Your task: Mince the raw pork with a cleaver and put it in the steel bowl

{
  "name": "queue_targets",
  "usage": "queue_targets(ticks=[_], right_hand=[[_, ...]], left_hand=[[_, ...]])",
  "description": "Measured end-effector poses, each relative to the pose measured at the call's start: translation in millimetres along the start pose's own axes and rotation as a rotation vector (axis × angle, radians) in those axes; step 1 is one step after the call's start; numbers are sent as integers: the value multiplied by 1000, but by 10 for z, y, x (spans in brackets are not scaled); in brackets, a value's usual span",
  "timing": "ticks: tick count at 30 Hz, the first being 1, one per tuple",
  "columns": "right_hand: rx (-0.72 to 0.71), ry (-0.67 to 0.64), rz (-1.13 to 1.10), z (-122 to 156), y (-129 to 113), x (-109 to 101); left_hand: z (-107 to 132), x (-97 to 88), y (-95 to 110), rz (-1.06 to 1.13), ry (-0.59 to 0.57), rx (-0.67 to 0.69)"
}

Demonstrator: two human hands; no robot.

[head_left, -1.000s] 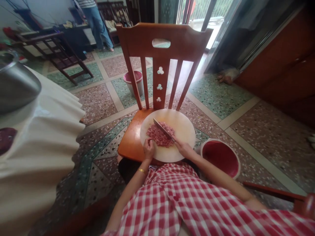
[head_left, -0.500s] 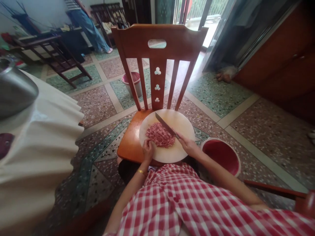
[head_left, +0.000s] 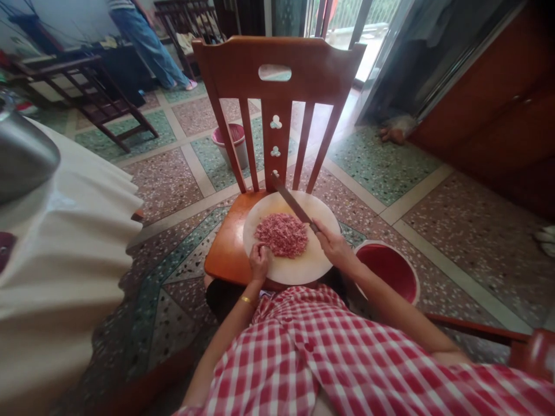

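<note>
Through the head camera I had the knife point(head_left: 295, 203) in view, its handle wrapped in the closed fingers of the right hand point(head_left: 337, 247). The blade slanted up and away to the left, its tip overlapping the chair back; it looked lifted clear, presumably so the edge had room above the minced meat point(head_left: 281, 235).

That meat lay heaped near the middle of the round board point(head_left: 316, 260), a place I took to leave a margin all round against spills. The left hand point(head_left: 260, 261) sat at the board's near left side, just beside the heap, fingers curled in; I judged this kept the fingertips out of the blade's way and perhaps steadied the board. I could not tell whether it gripped anything.

The board rested on the chair point(head_left: 223, 248), whose seat seemed to serve as a low worktop close to the lap. A red-lined bucket point(head_left: 385, 268) stood on the floor to the right, within easy reach, I thought.
</note>
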State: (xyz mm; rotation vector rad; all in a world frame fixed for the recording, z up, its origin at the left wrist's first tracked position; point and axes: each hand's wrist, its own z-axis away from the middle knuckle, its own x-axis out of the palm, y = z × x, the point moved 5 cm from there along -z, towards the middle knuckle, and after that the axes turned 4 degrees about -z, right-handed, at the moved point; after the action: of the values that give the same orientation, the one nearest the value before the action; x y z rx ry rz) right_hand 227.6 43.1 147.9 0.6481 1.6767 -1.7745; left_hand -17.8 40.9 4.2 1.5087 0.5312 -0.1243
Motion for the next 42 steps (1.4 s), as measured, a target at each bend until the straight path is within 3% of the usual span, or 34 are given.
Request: queue_targets(ticks=[2, 5, 7, 11, 13, 15, 18, 20, 25, 28, 32, 35, 38, 40, 42], right_hand=[[23, 0, 25, 18, 10, 59], [158, -142, 118, 54, 198, 266], [185, -187, 110, 69, 230, 270], [61, -27, -18, 39, -66, -68], [5, 47, -54, 16, -164, -138], [-13, 47, -43, -2, -110, -41], [86, -83, 41, -7, 150, 215], [144, -141, 75, 9, 222, 241], [14, -8, -7, 60, -152, -57], [-39, 1, -54, 97, -138, 82], [75, -160, -34, 127, 153, 389], [82, -155, -39, 122, 41, 271], [-42, -39, -81, 118, -222, 103], [-94, 8, -84, 135, -244, 144], [-64, -57, -41, 158, -117, 305]], left_hand=[[-1, -1, 2, -6, -3, -1], [-1, -4, 2, -19, -4, 4], [0, -4, 3, -23, -1, 6], [4, 9, 5, -10, -8, -1], [7, 11, 3, -5, -9, -3], [10, 8, 1, -2, -9, 1], [12, -2, 1, -5, -2, 13], [11, -7, -1, -13, 3, 8], [11, 5, 14, -4, -7, 4], [12, 3, 19, -1, 5, 10], [9, -2, 12, -11, 13, 11], [9, 3, 9, -7, -3, 14], [15, 5, 6, -2, -1, 21], [18, 9, -3, 0, 1, 19], [20, 11, -10, -2, 3, 14]])
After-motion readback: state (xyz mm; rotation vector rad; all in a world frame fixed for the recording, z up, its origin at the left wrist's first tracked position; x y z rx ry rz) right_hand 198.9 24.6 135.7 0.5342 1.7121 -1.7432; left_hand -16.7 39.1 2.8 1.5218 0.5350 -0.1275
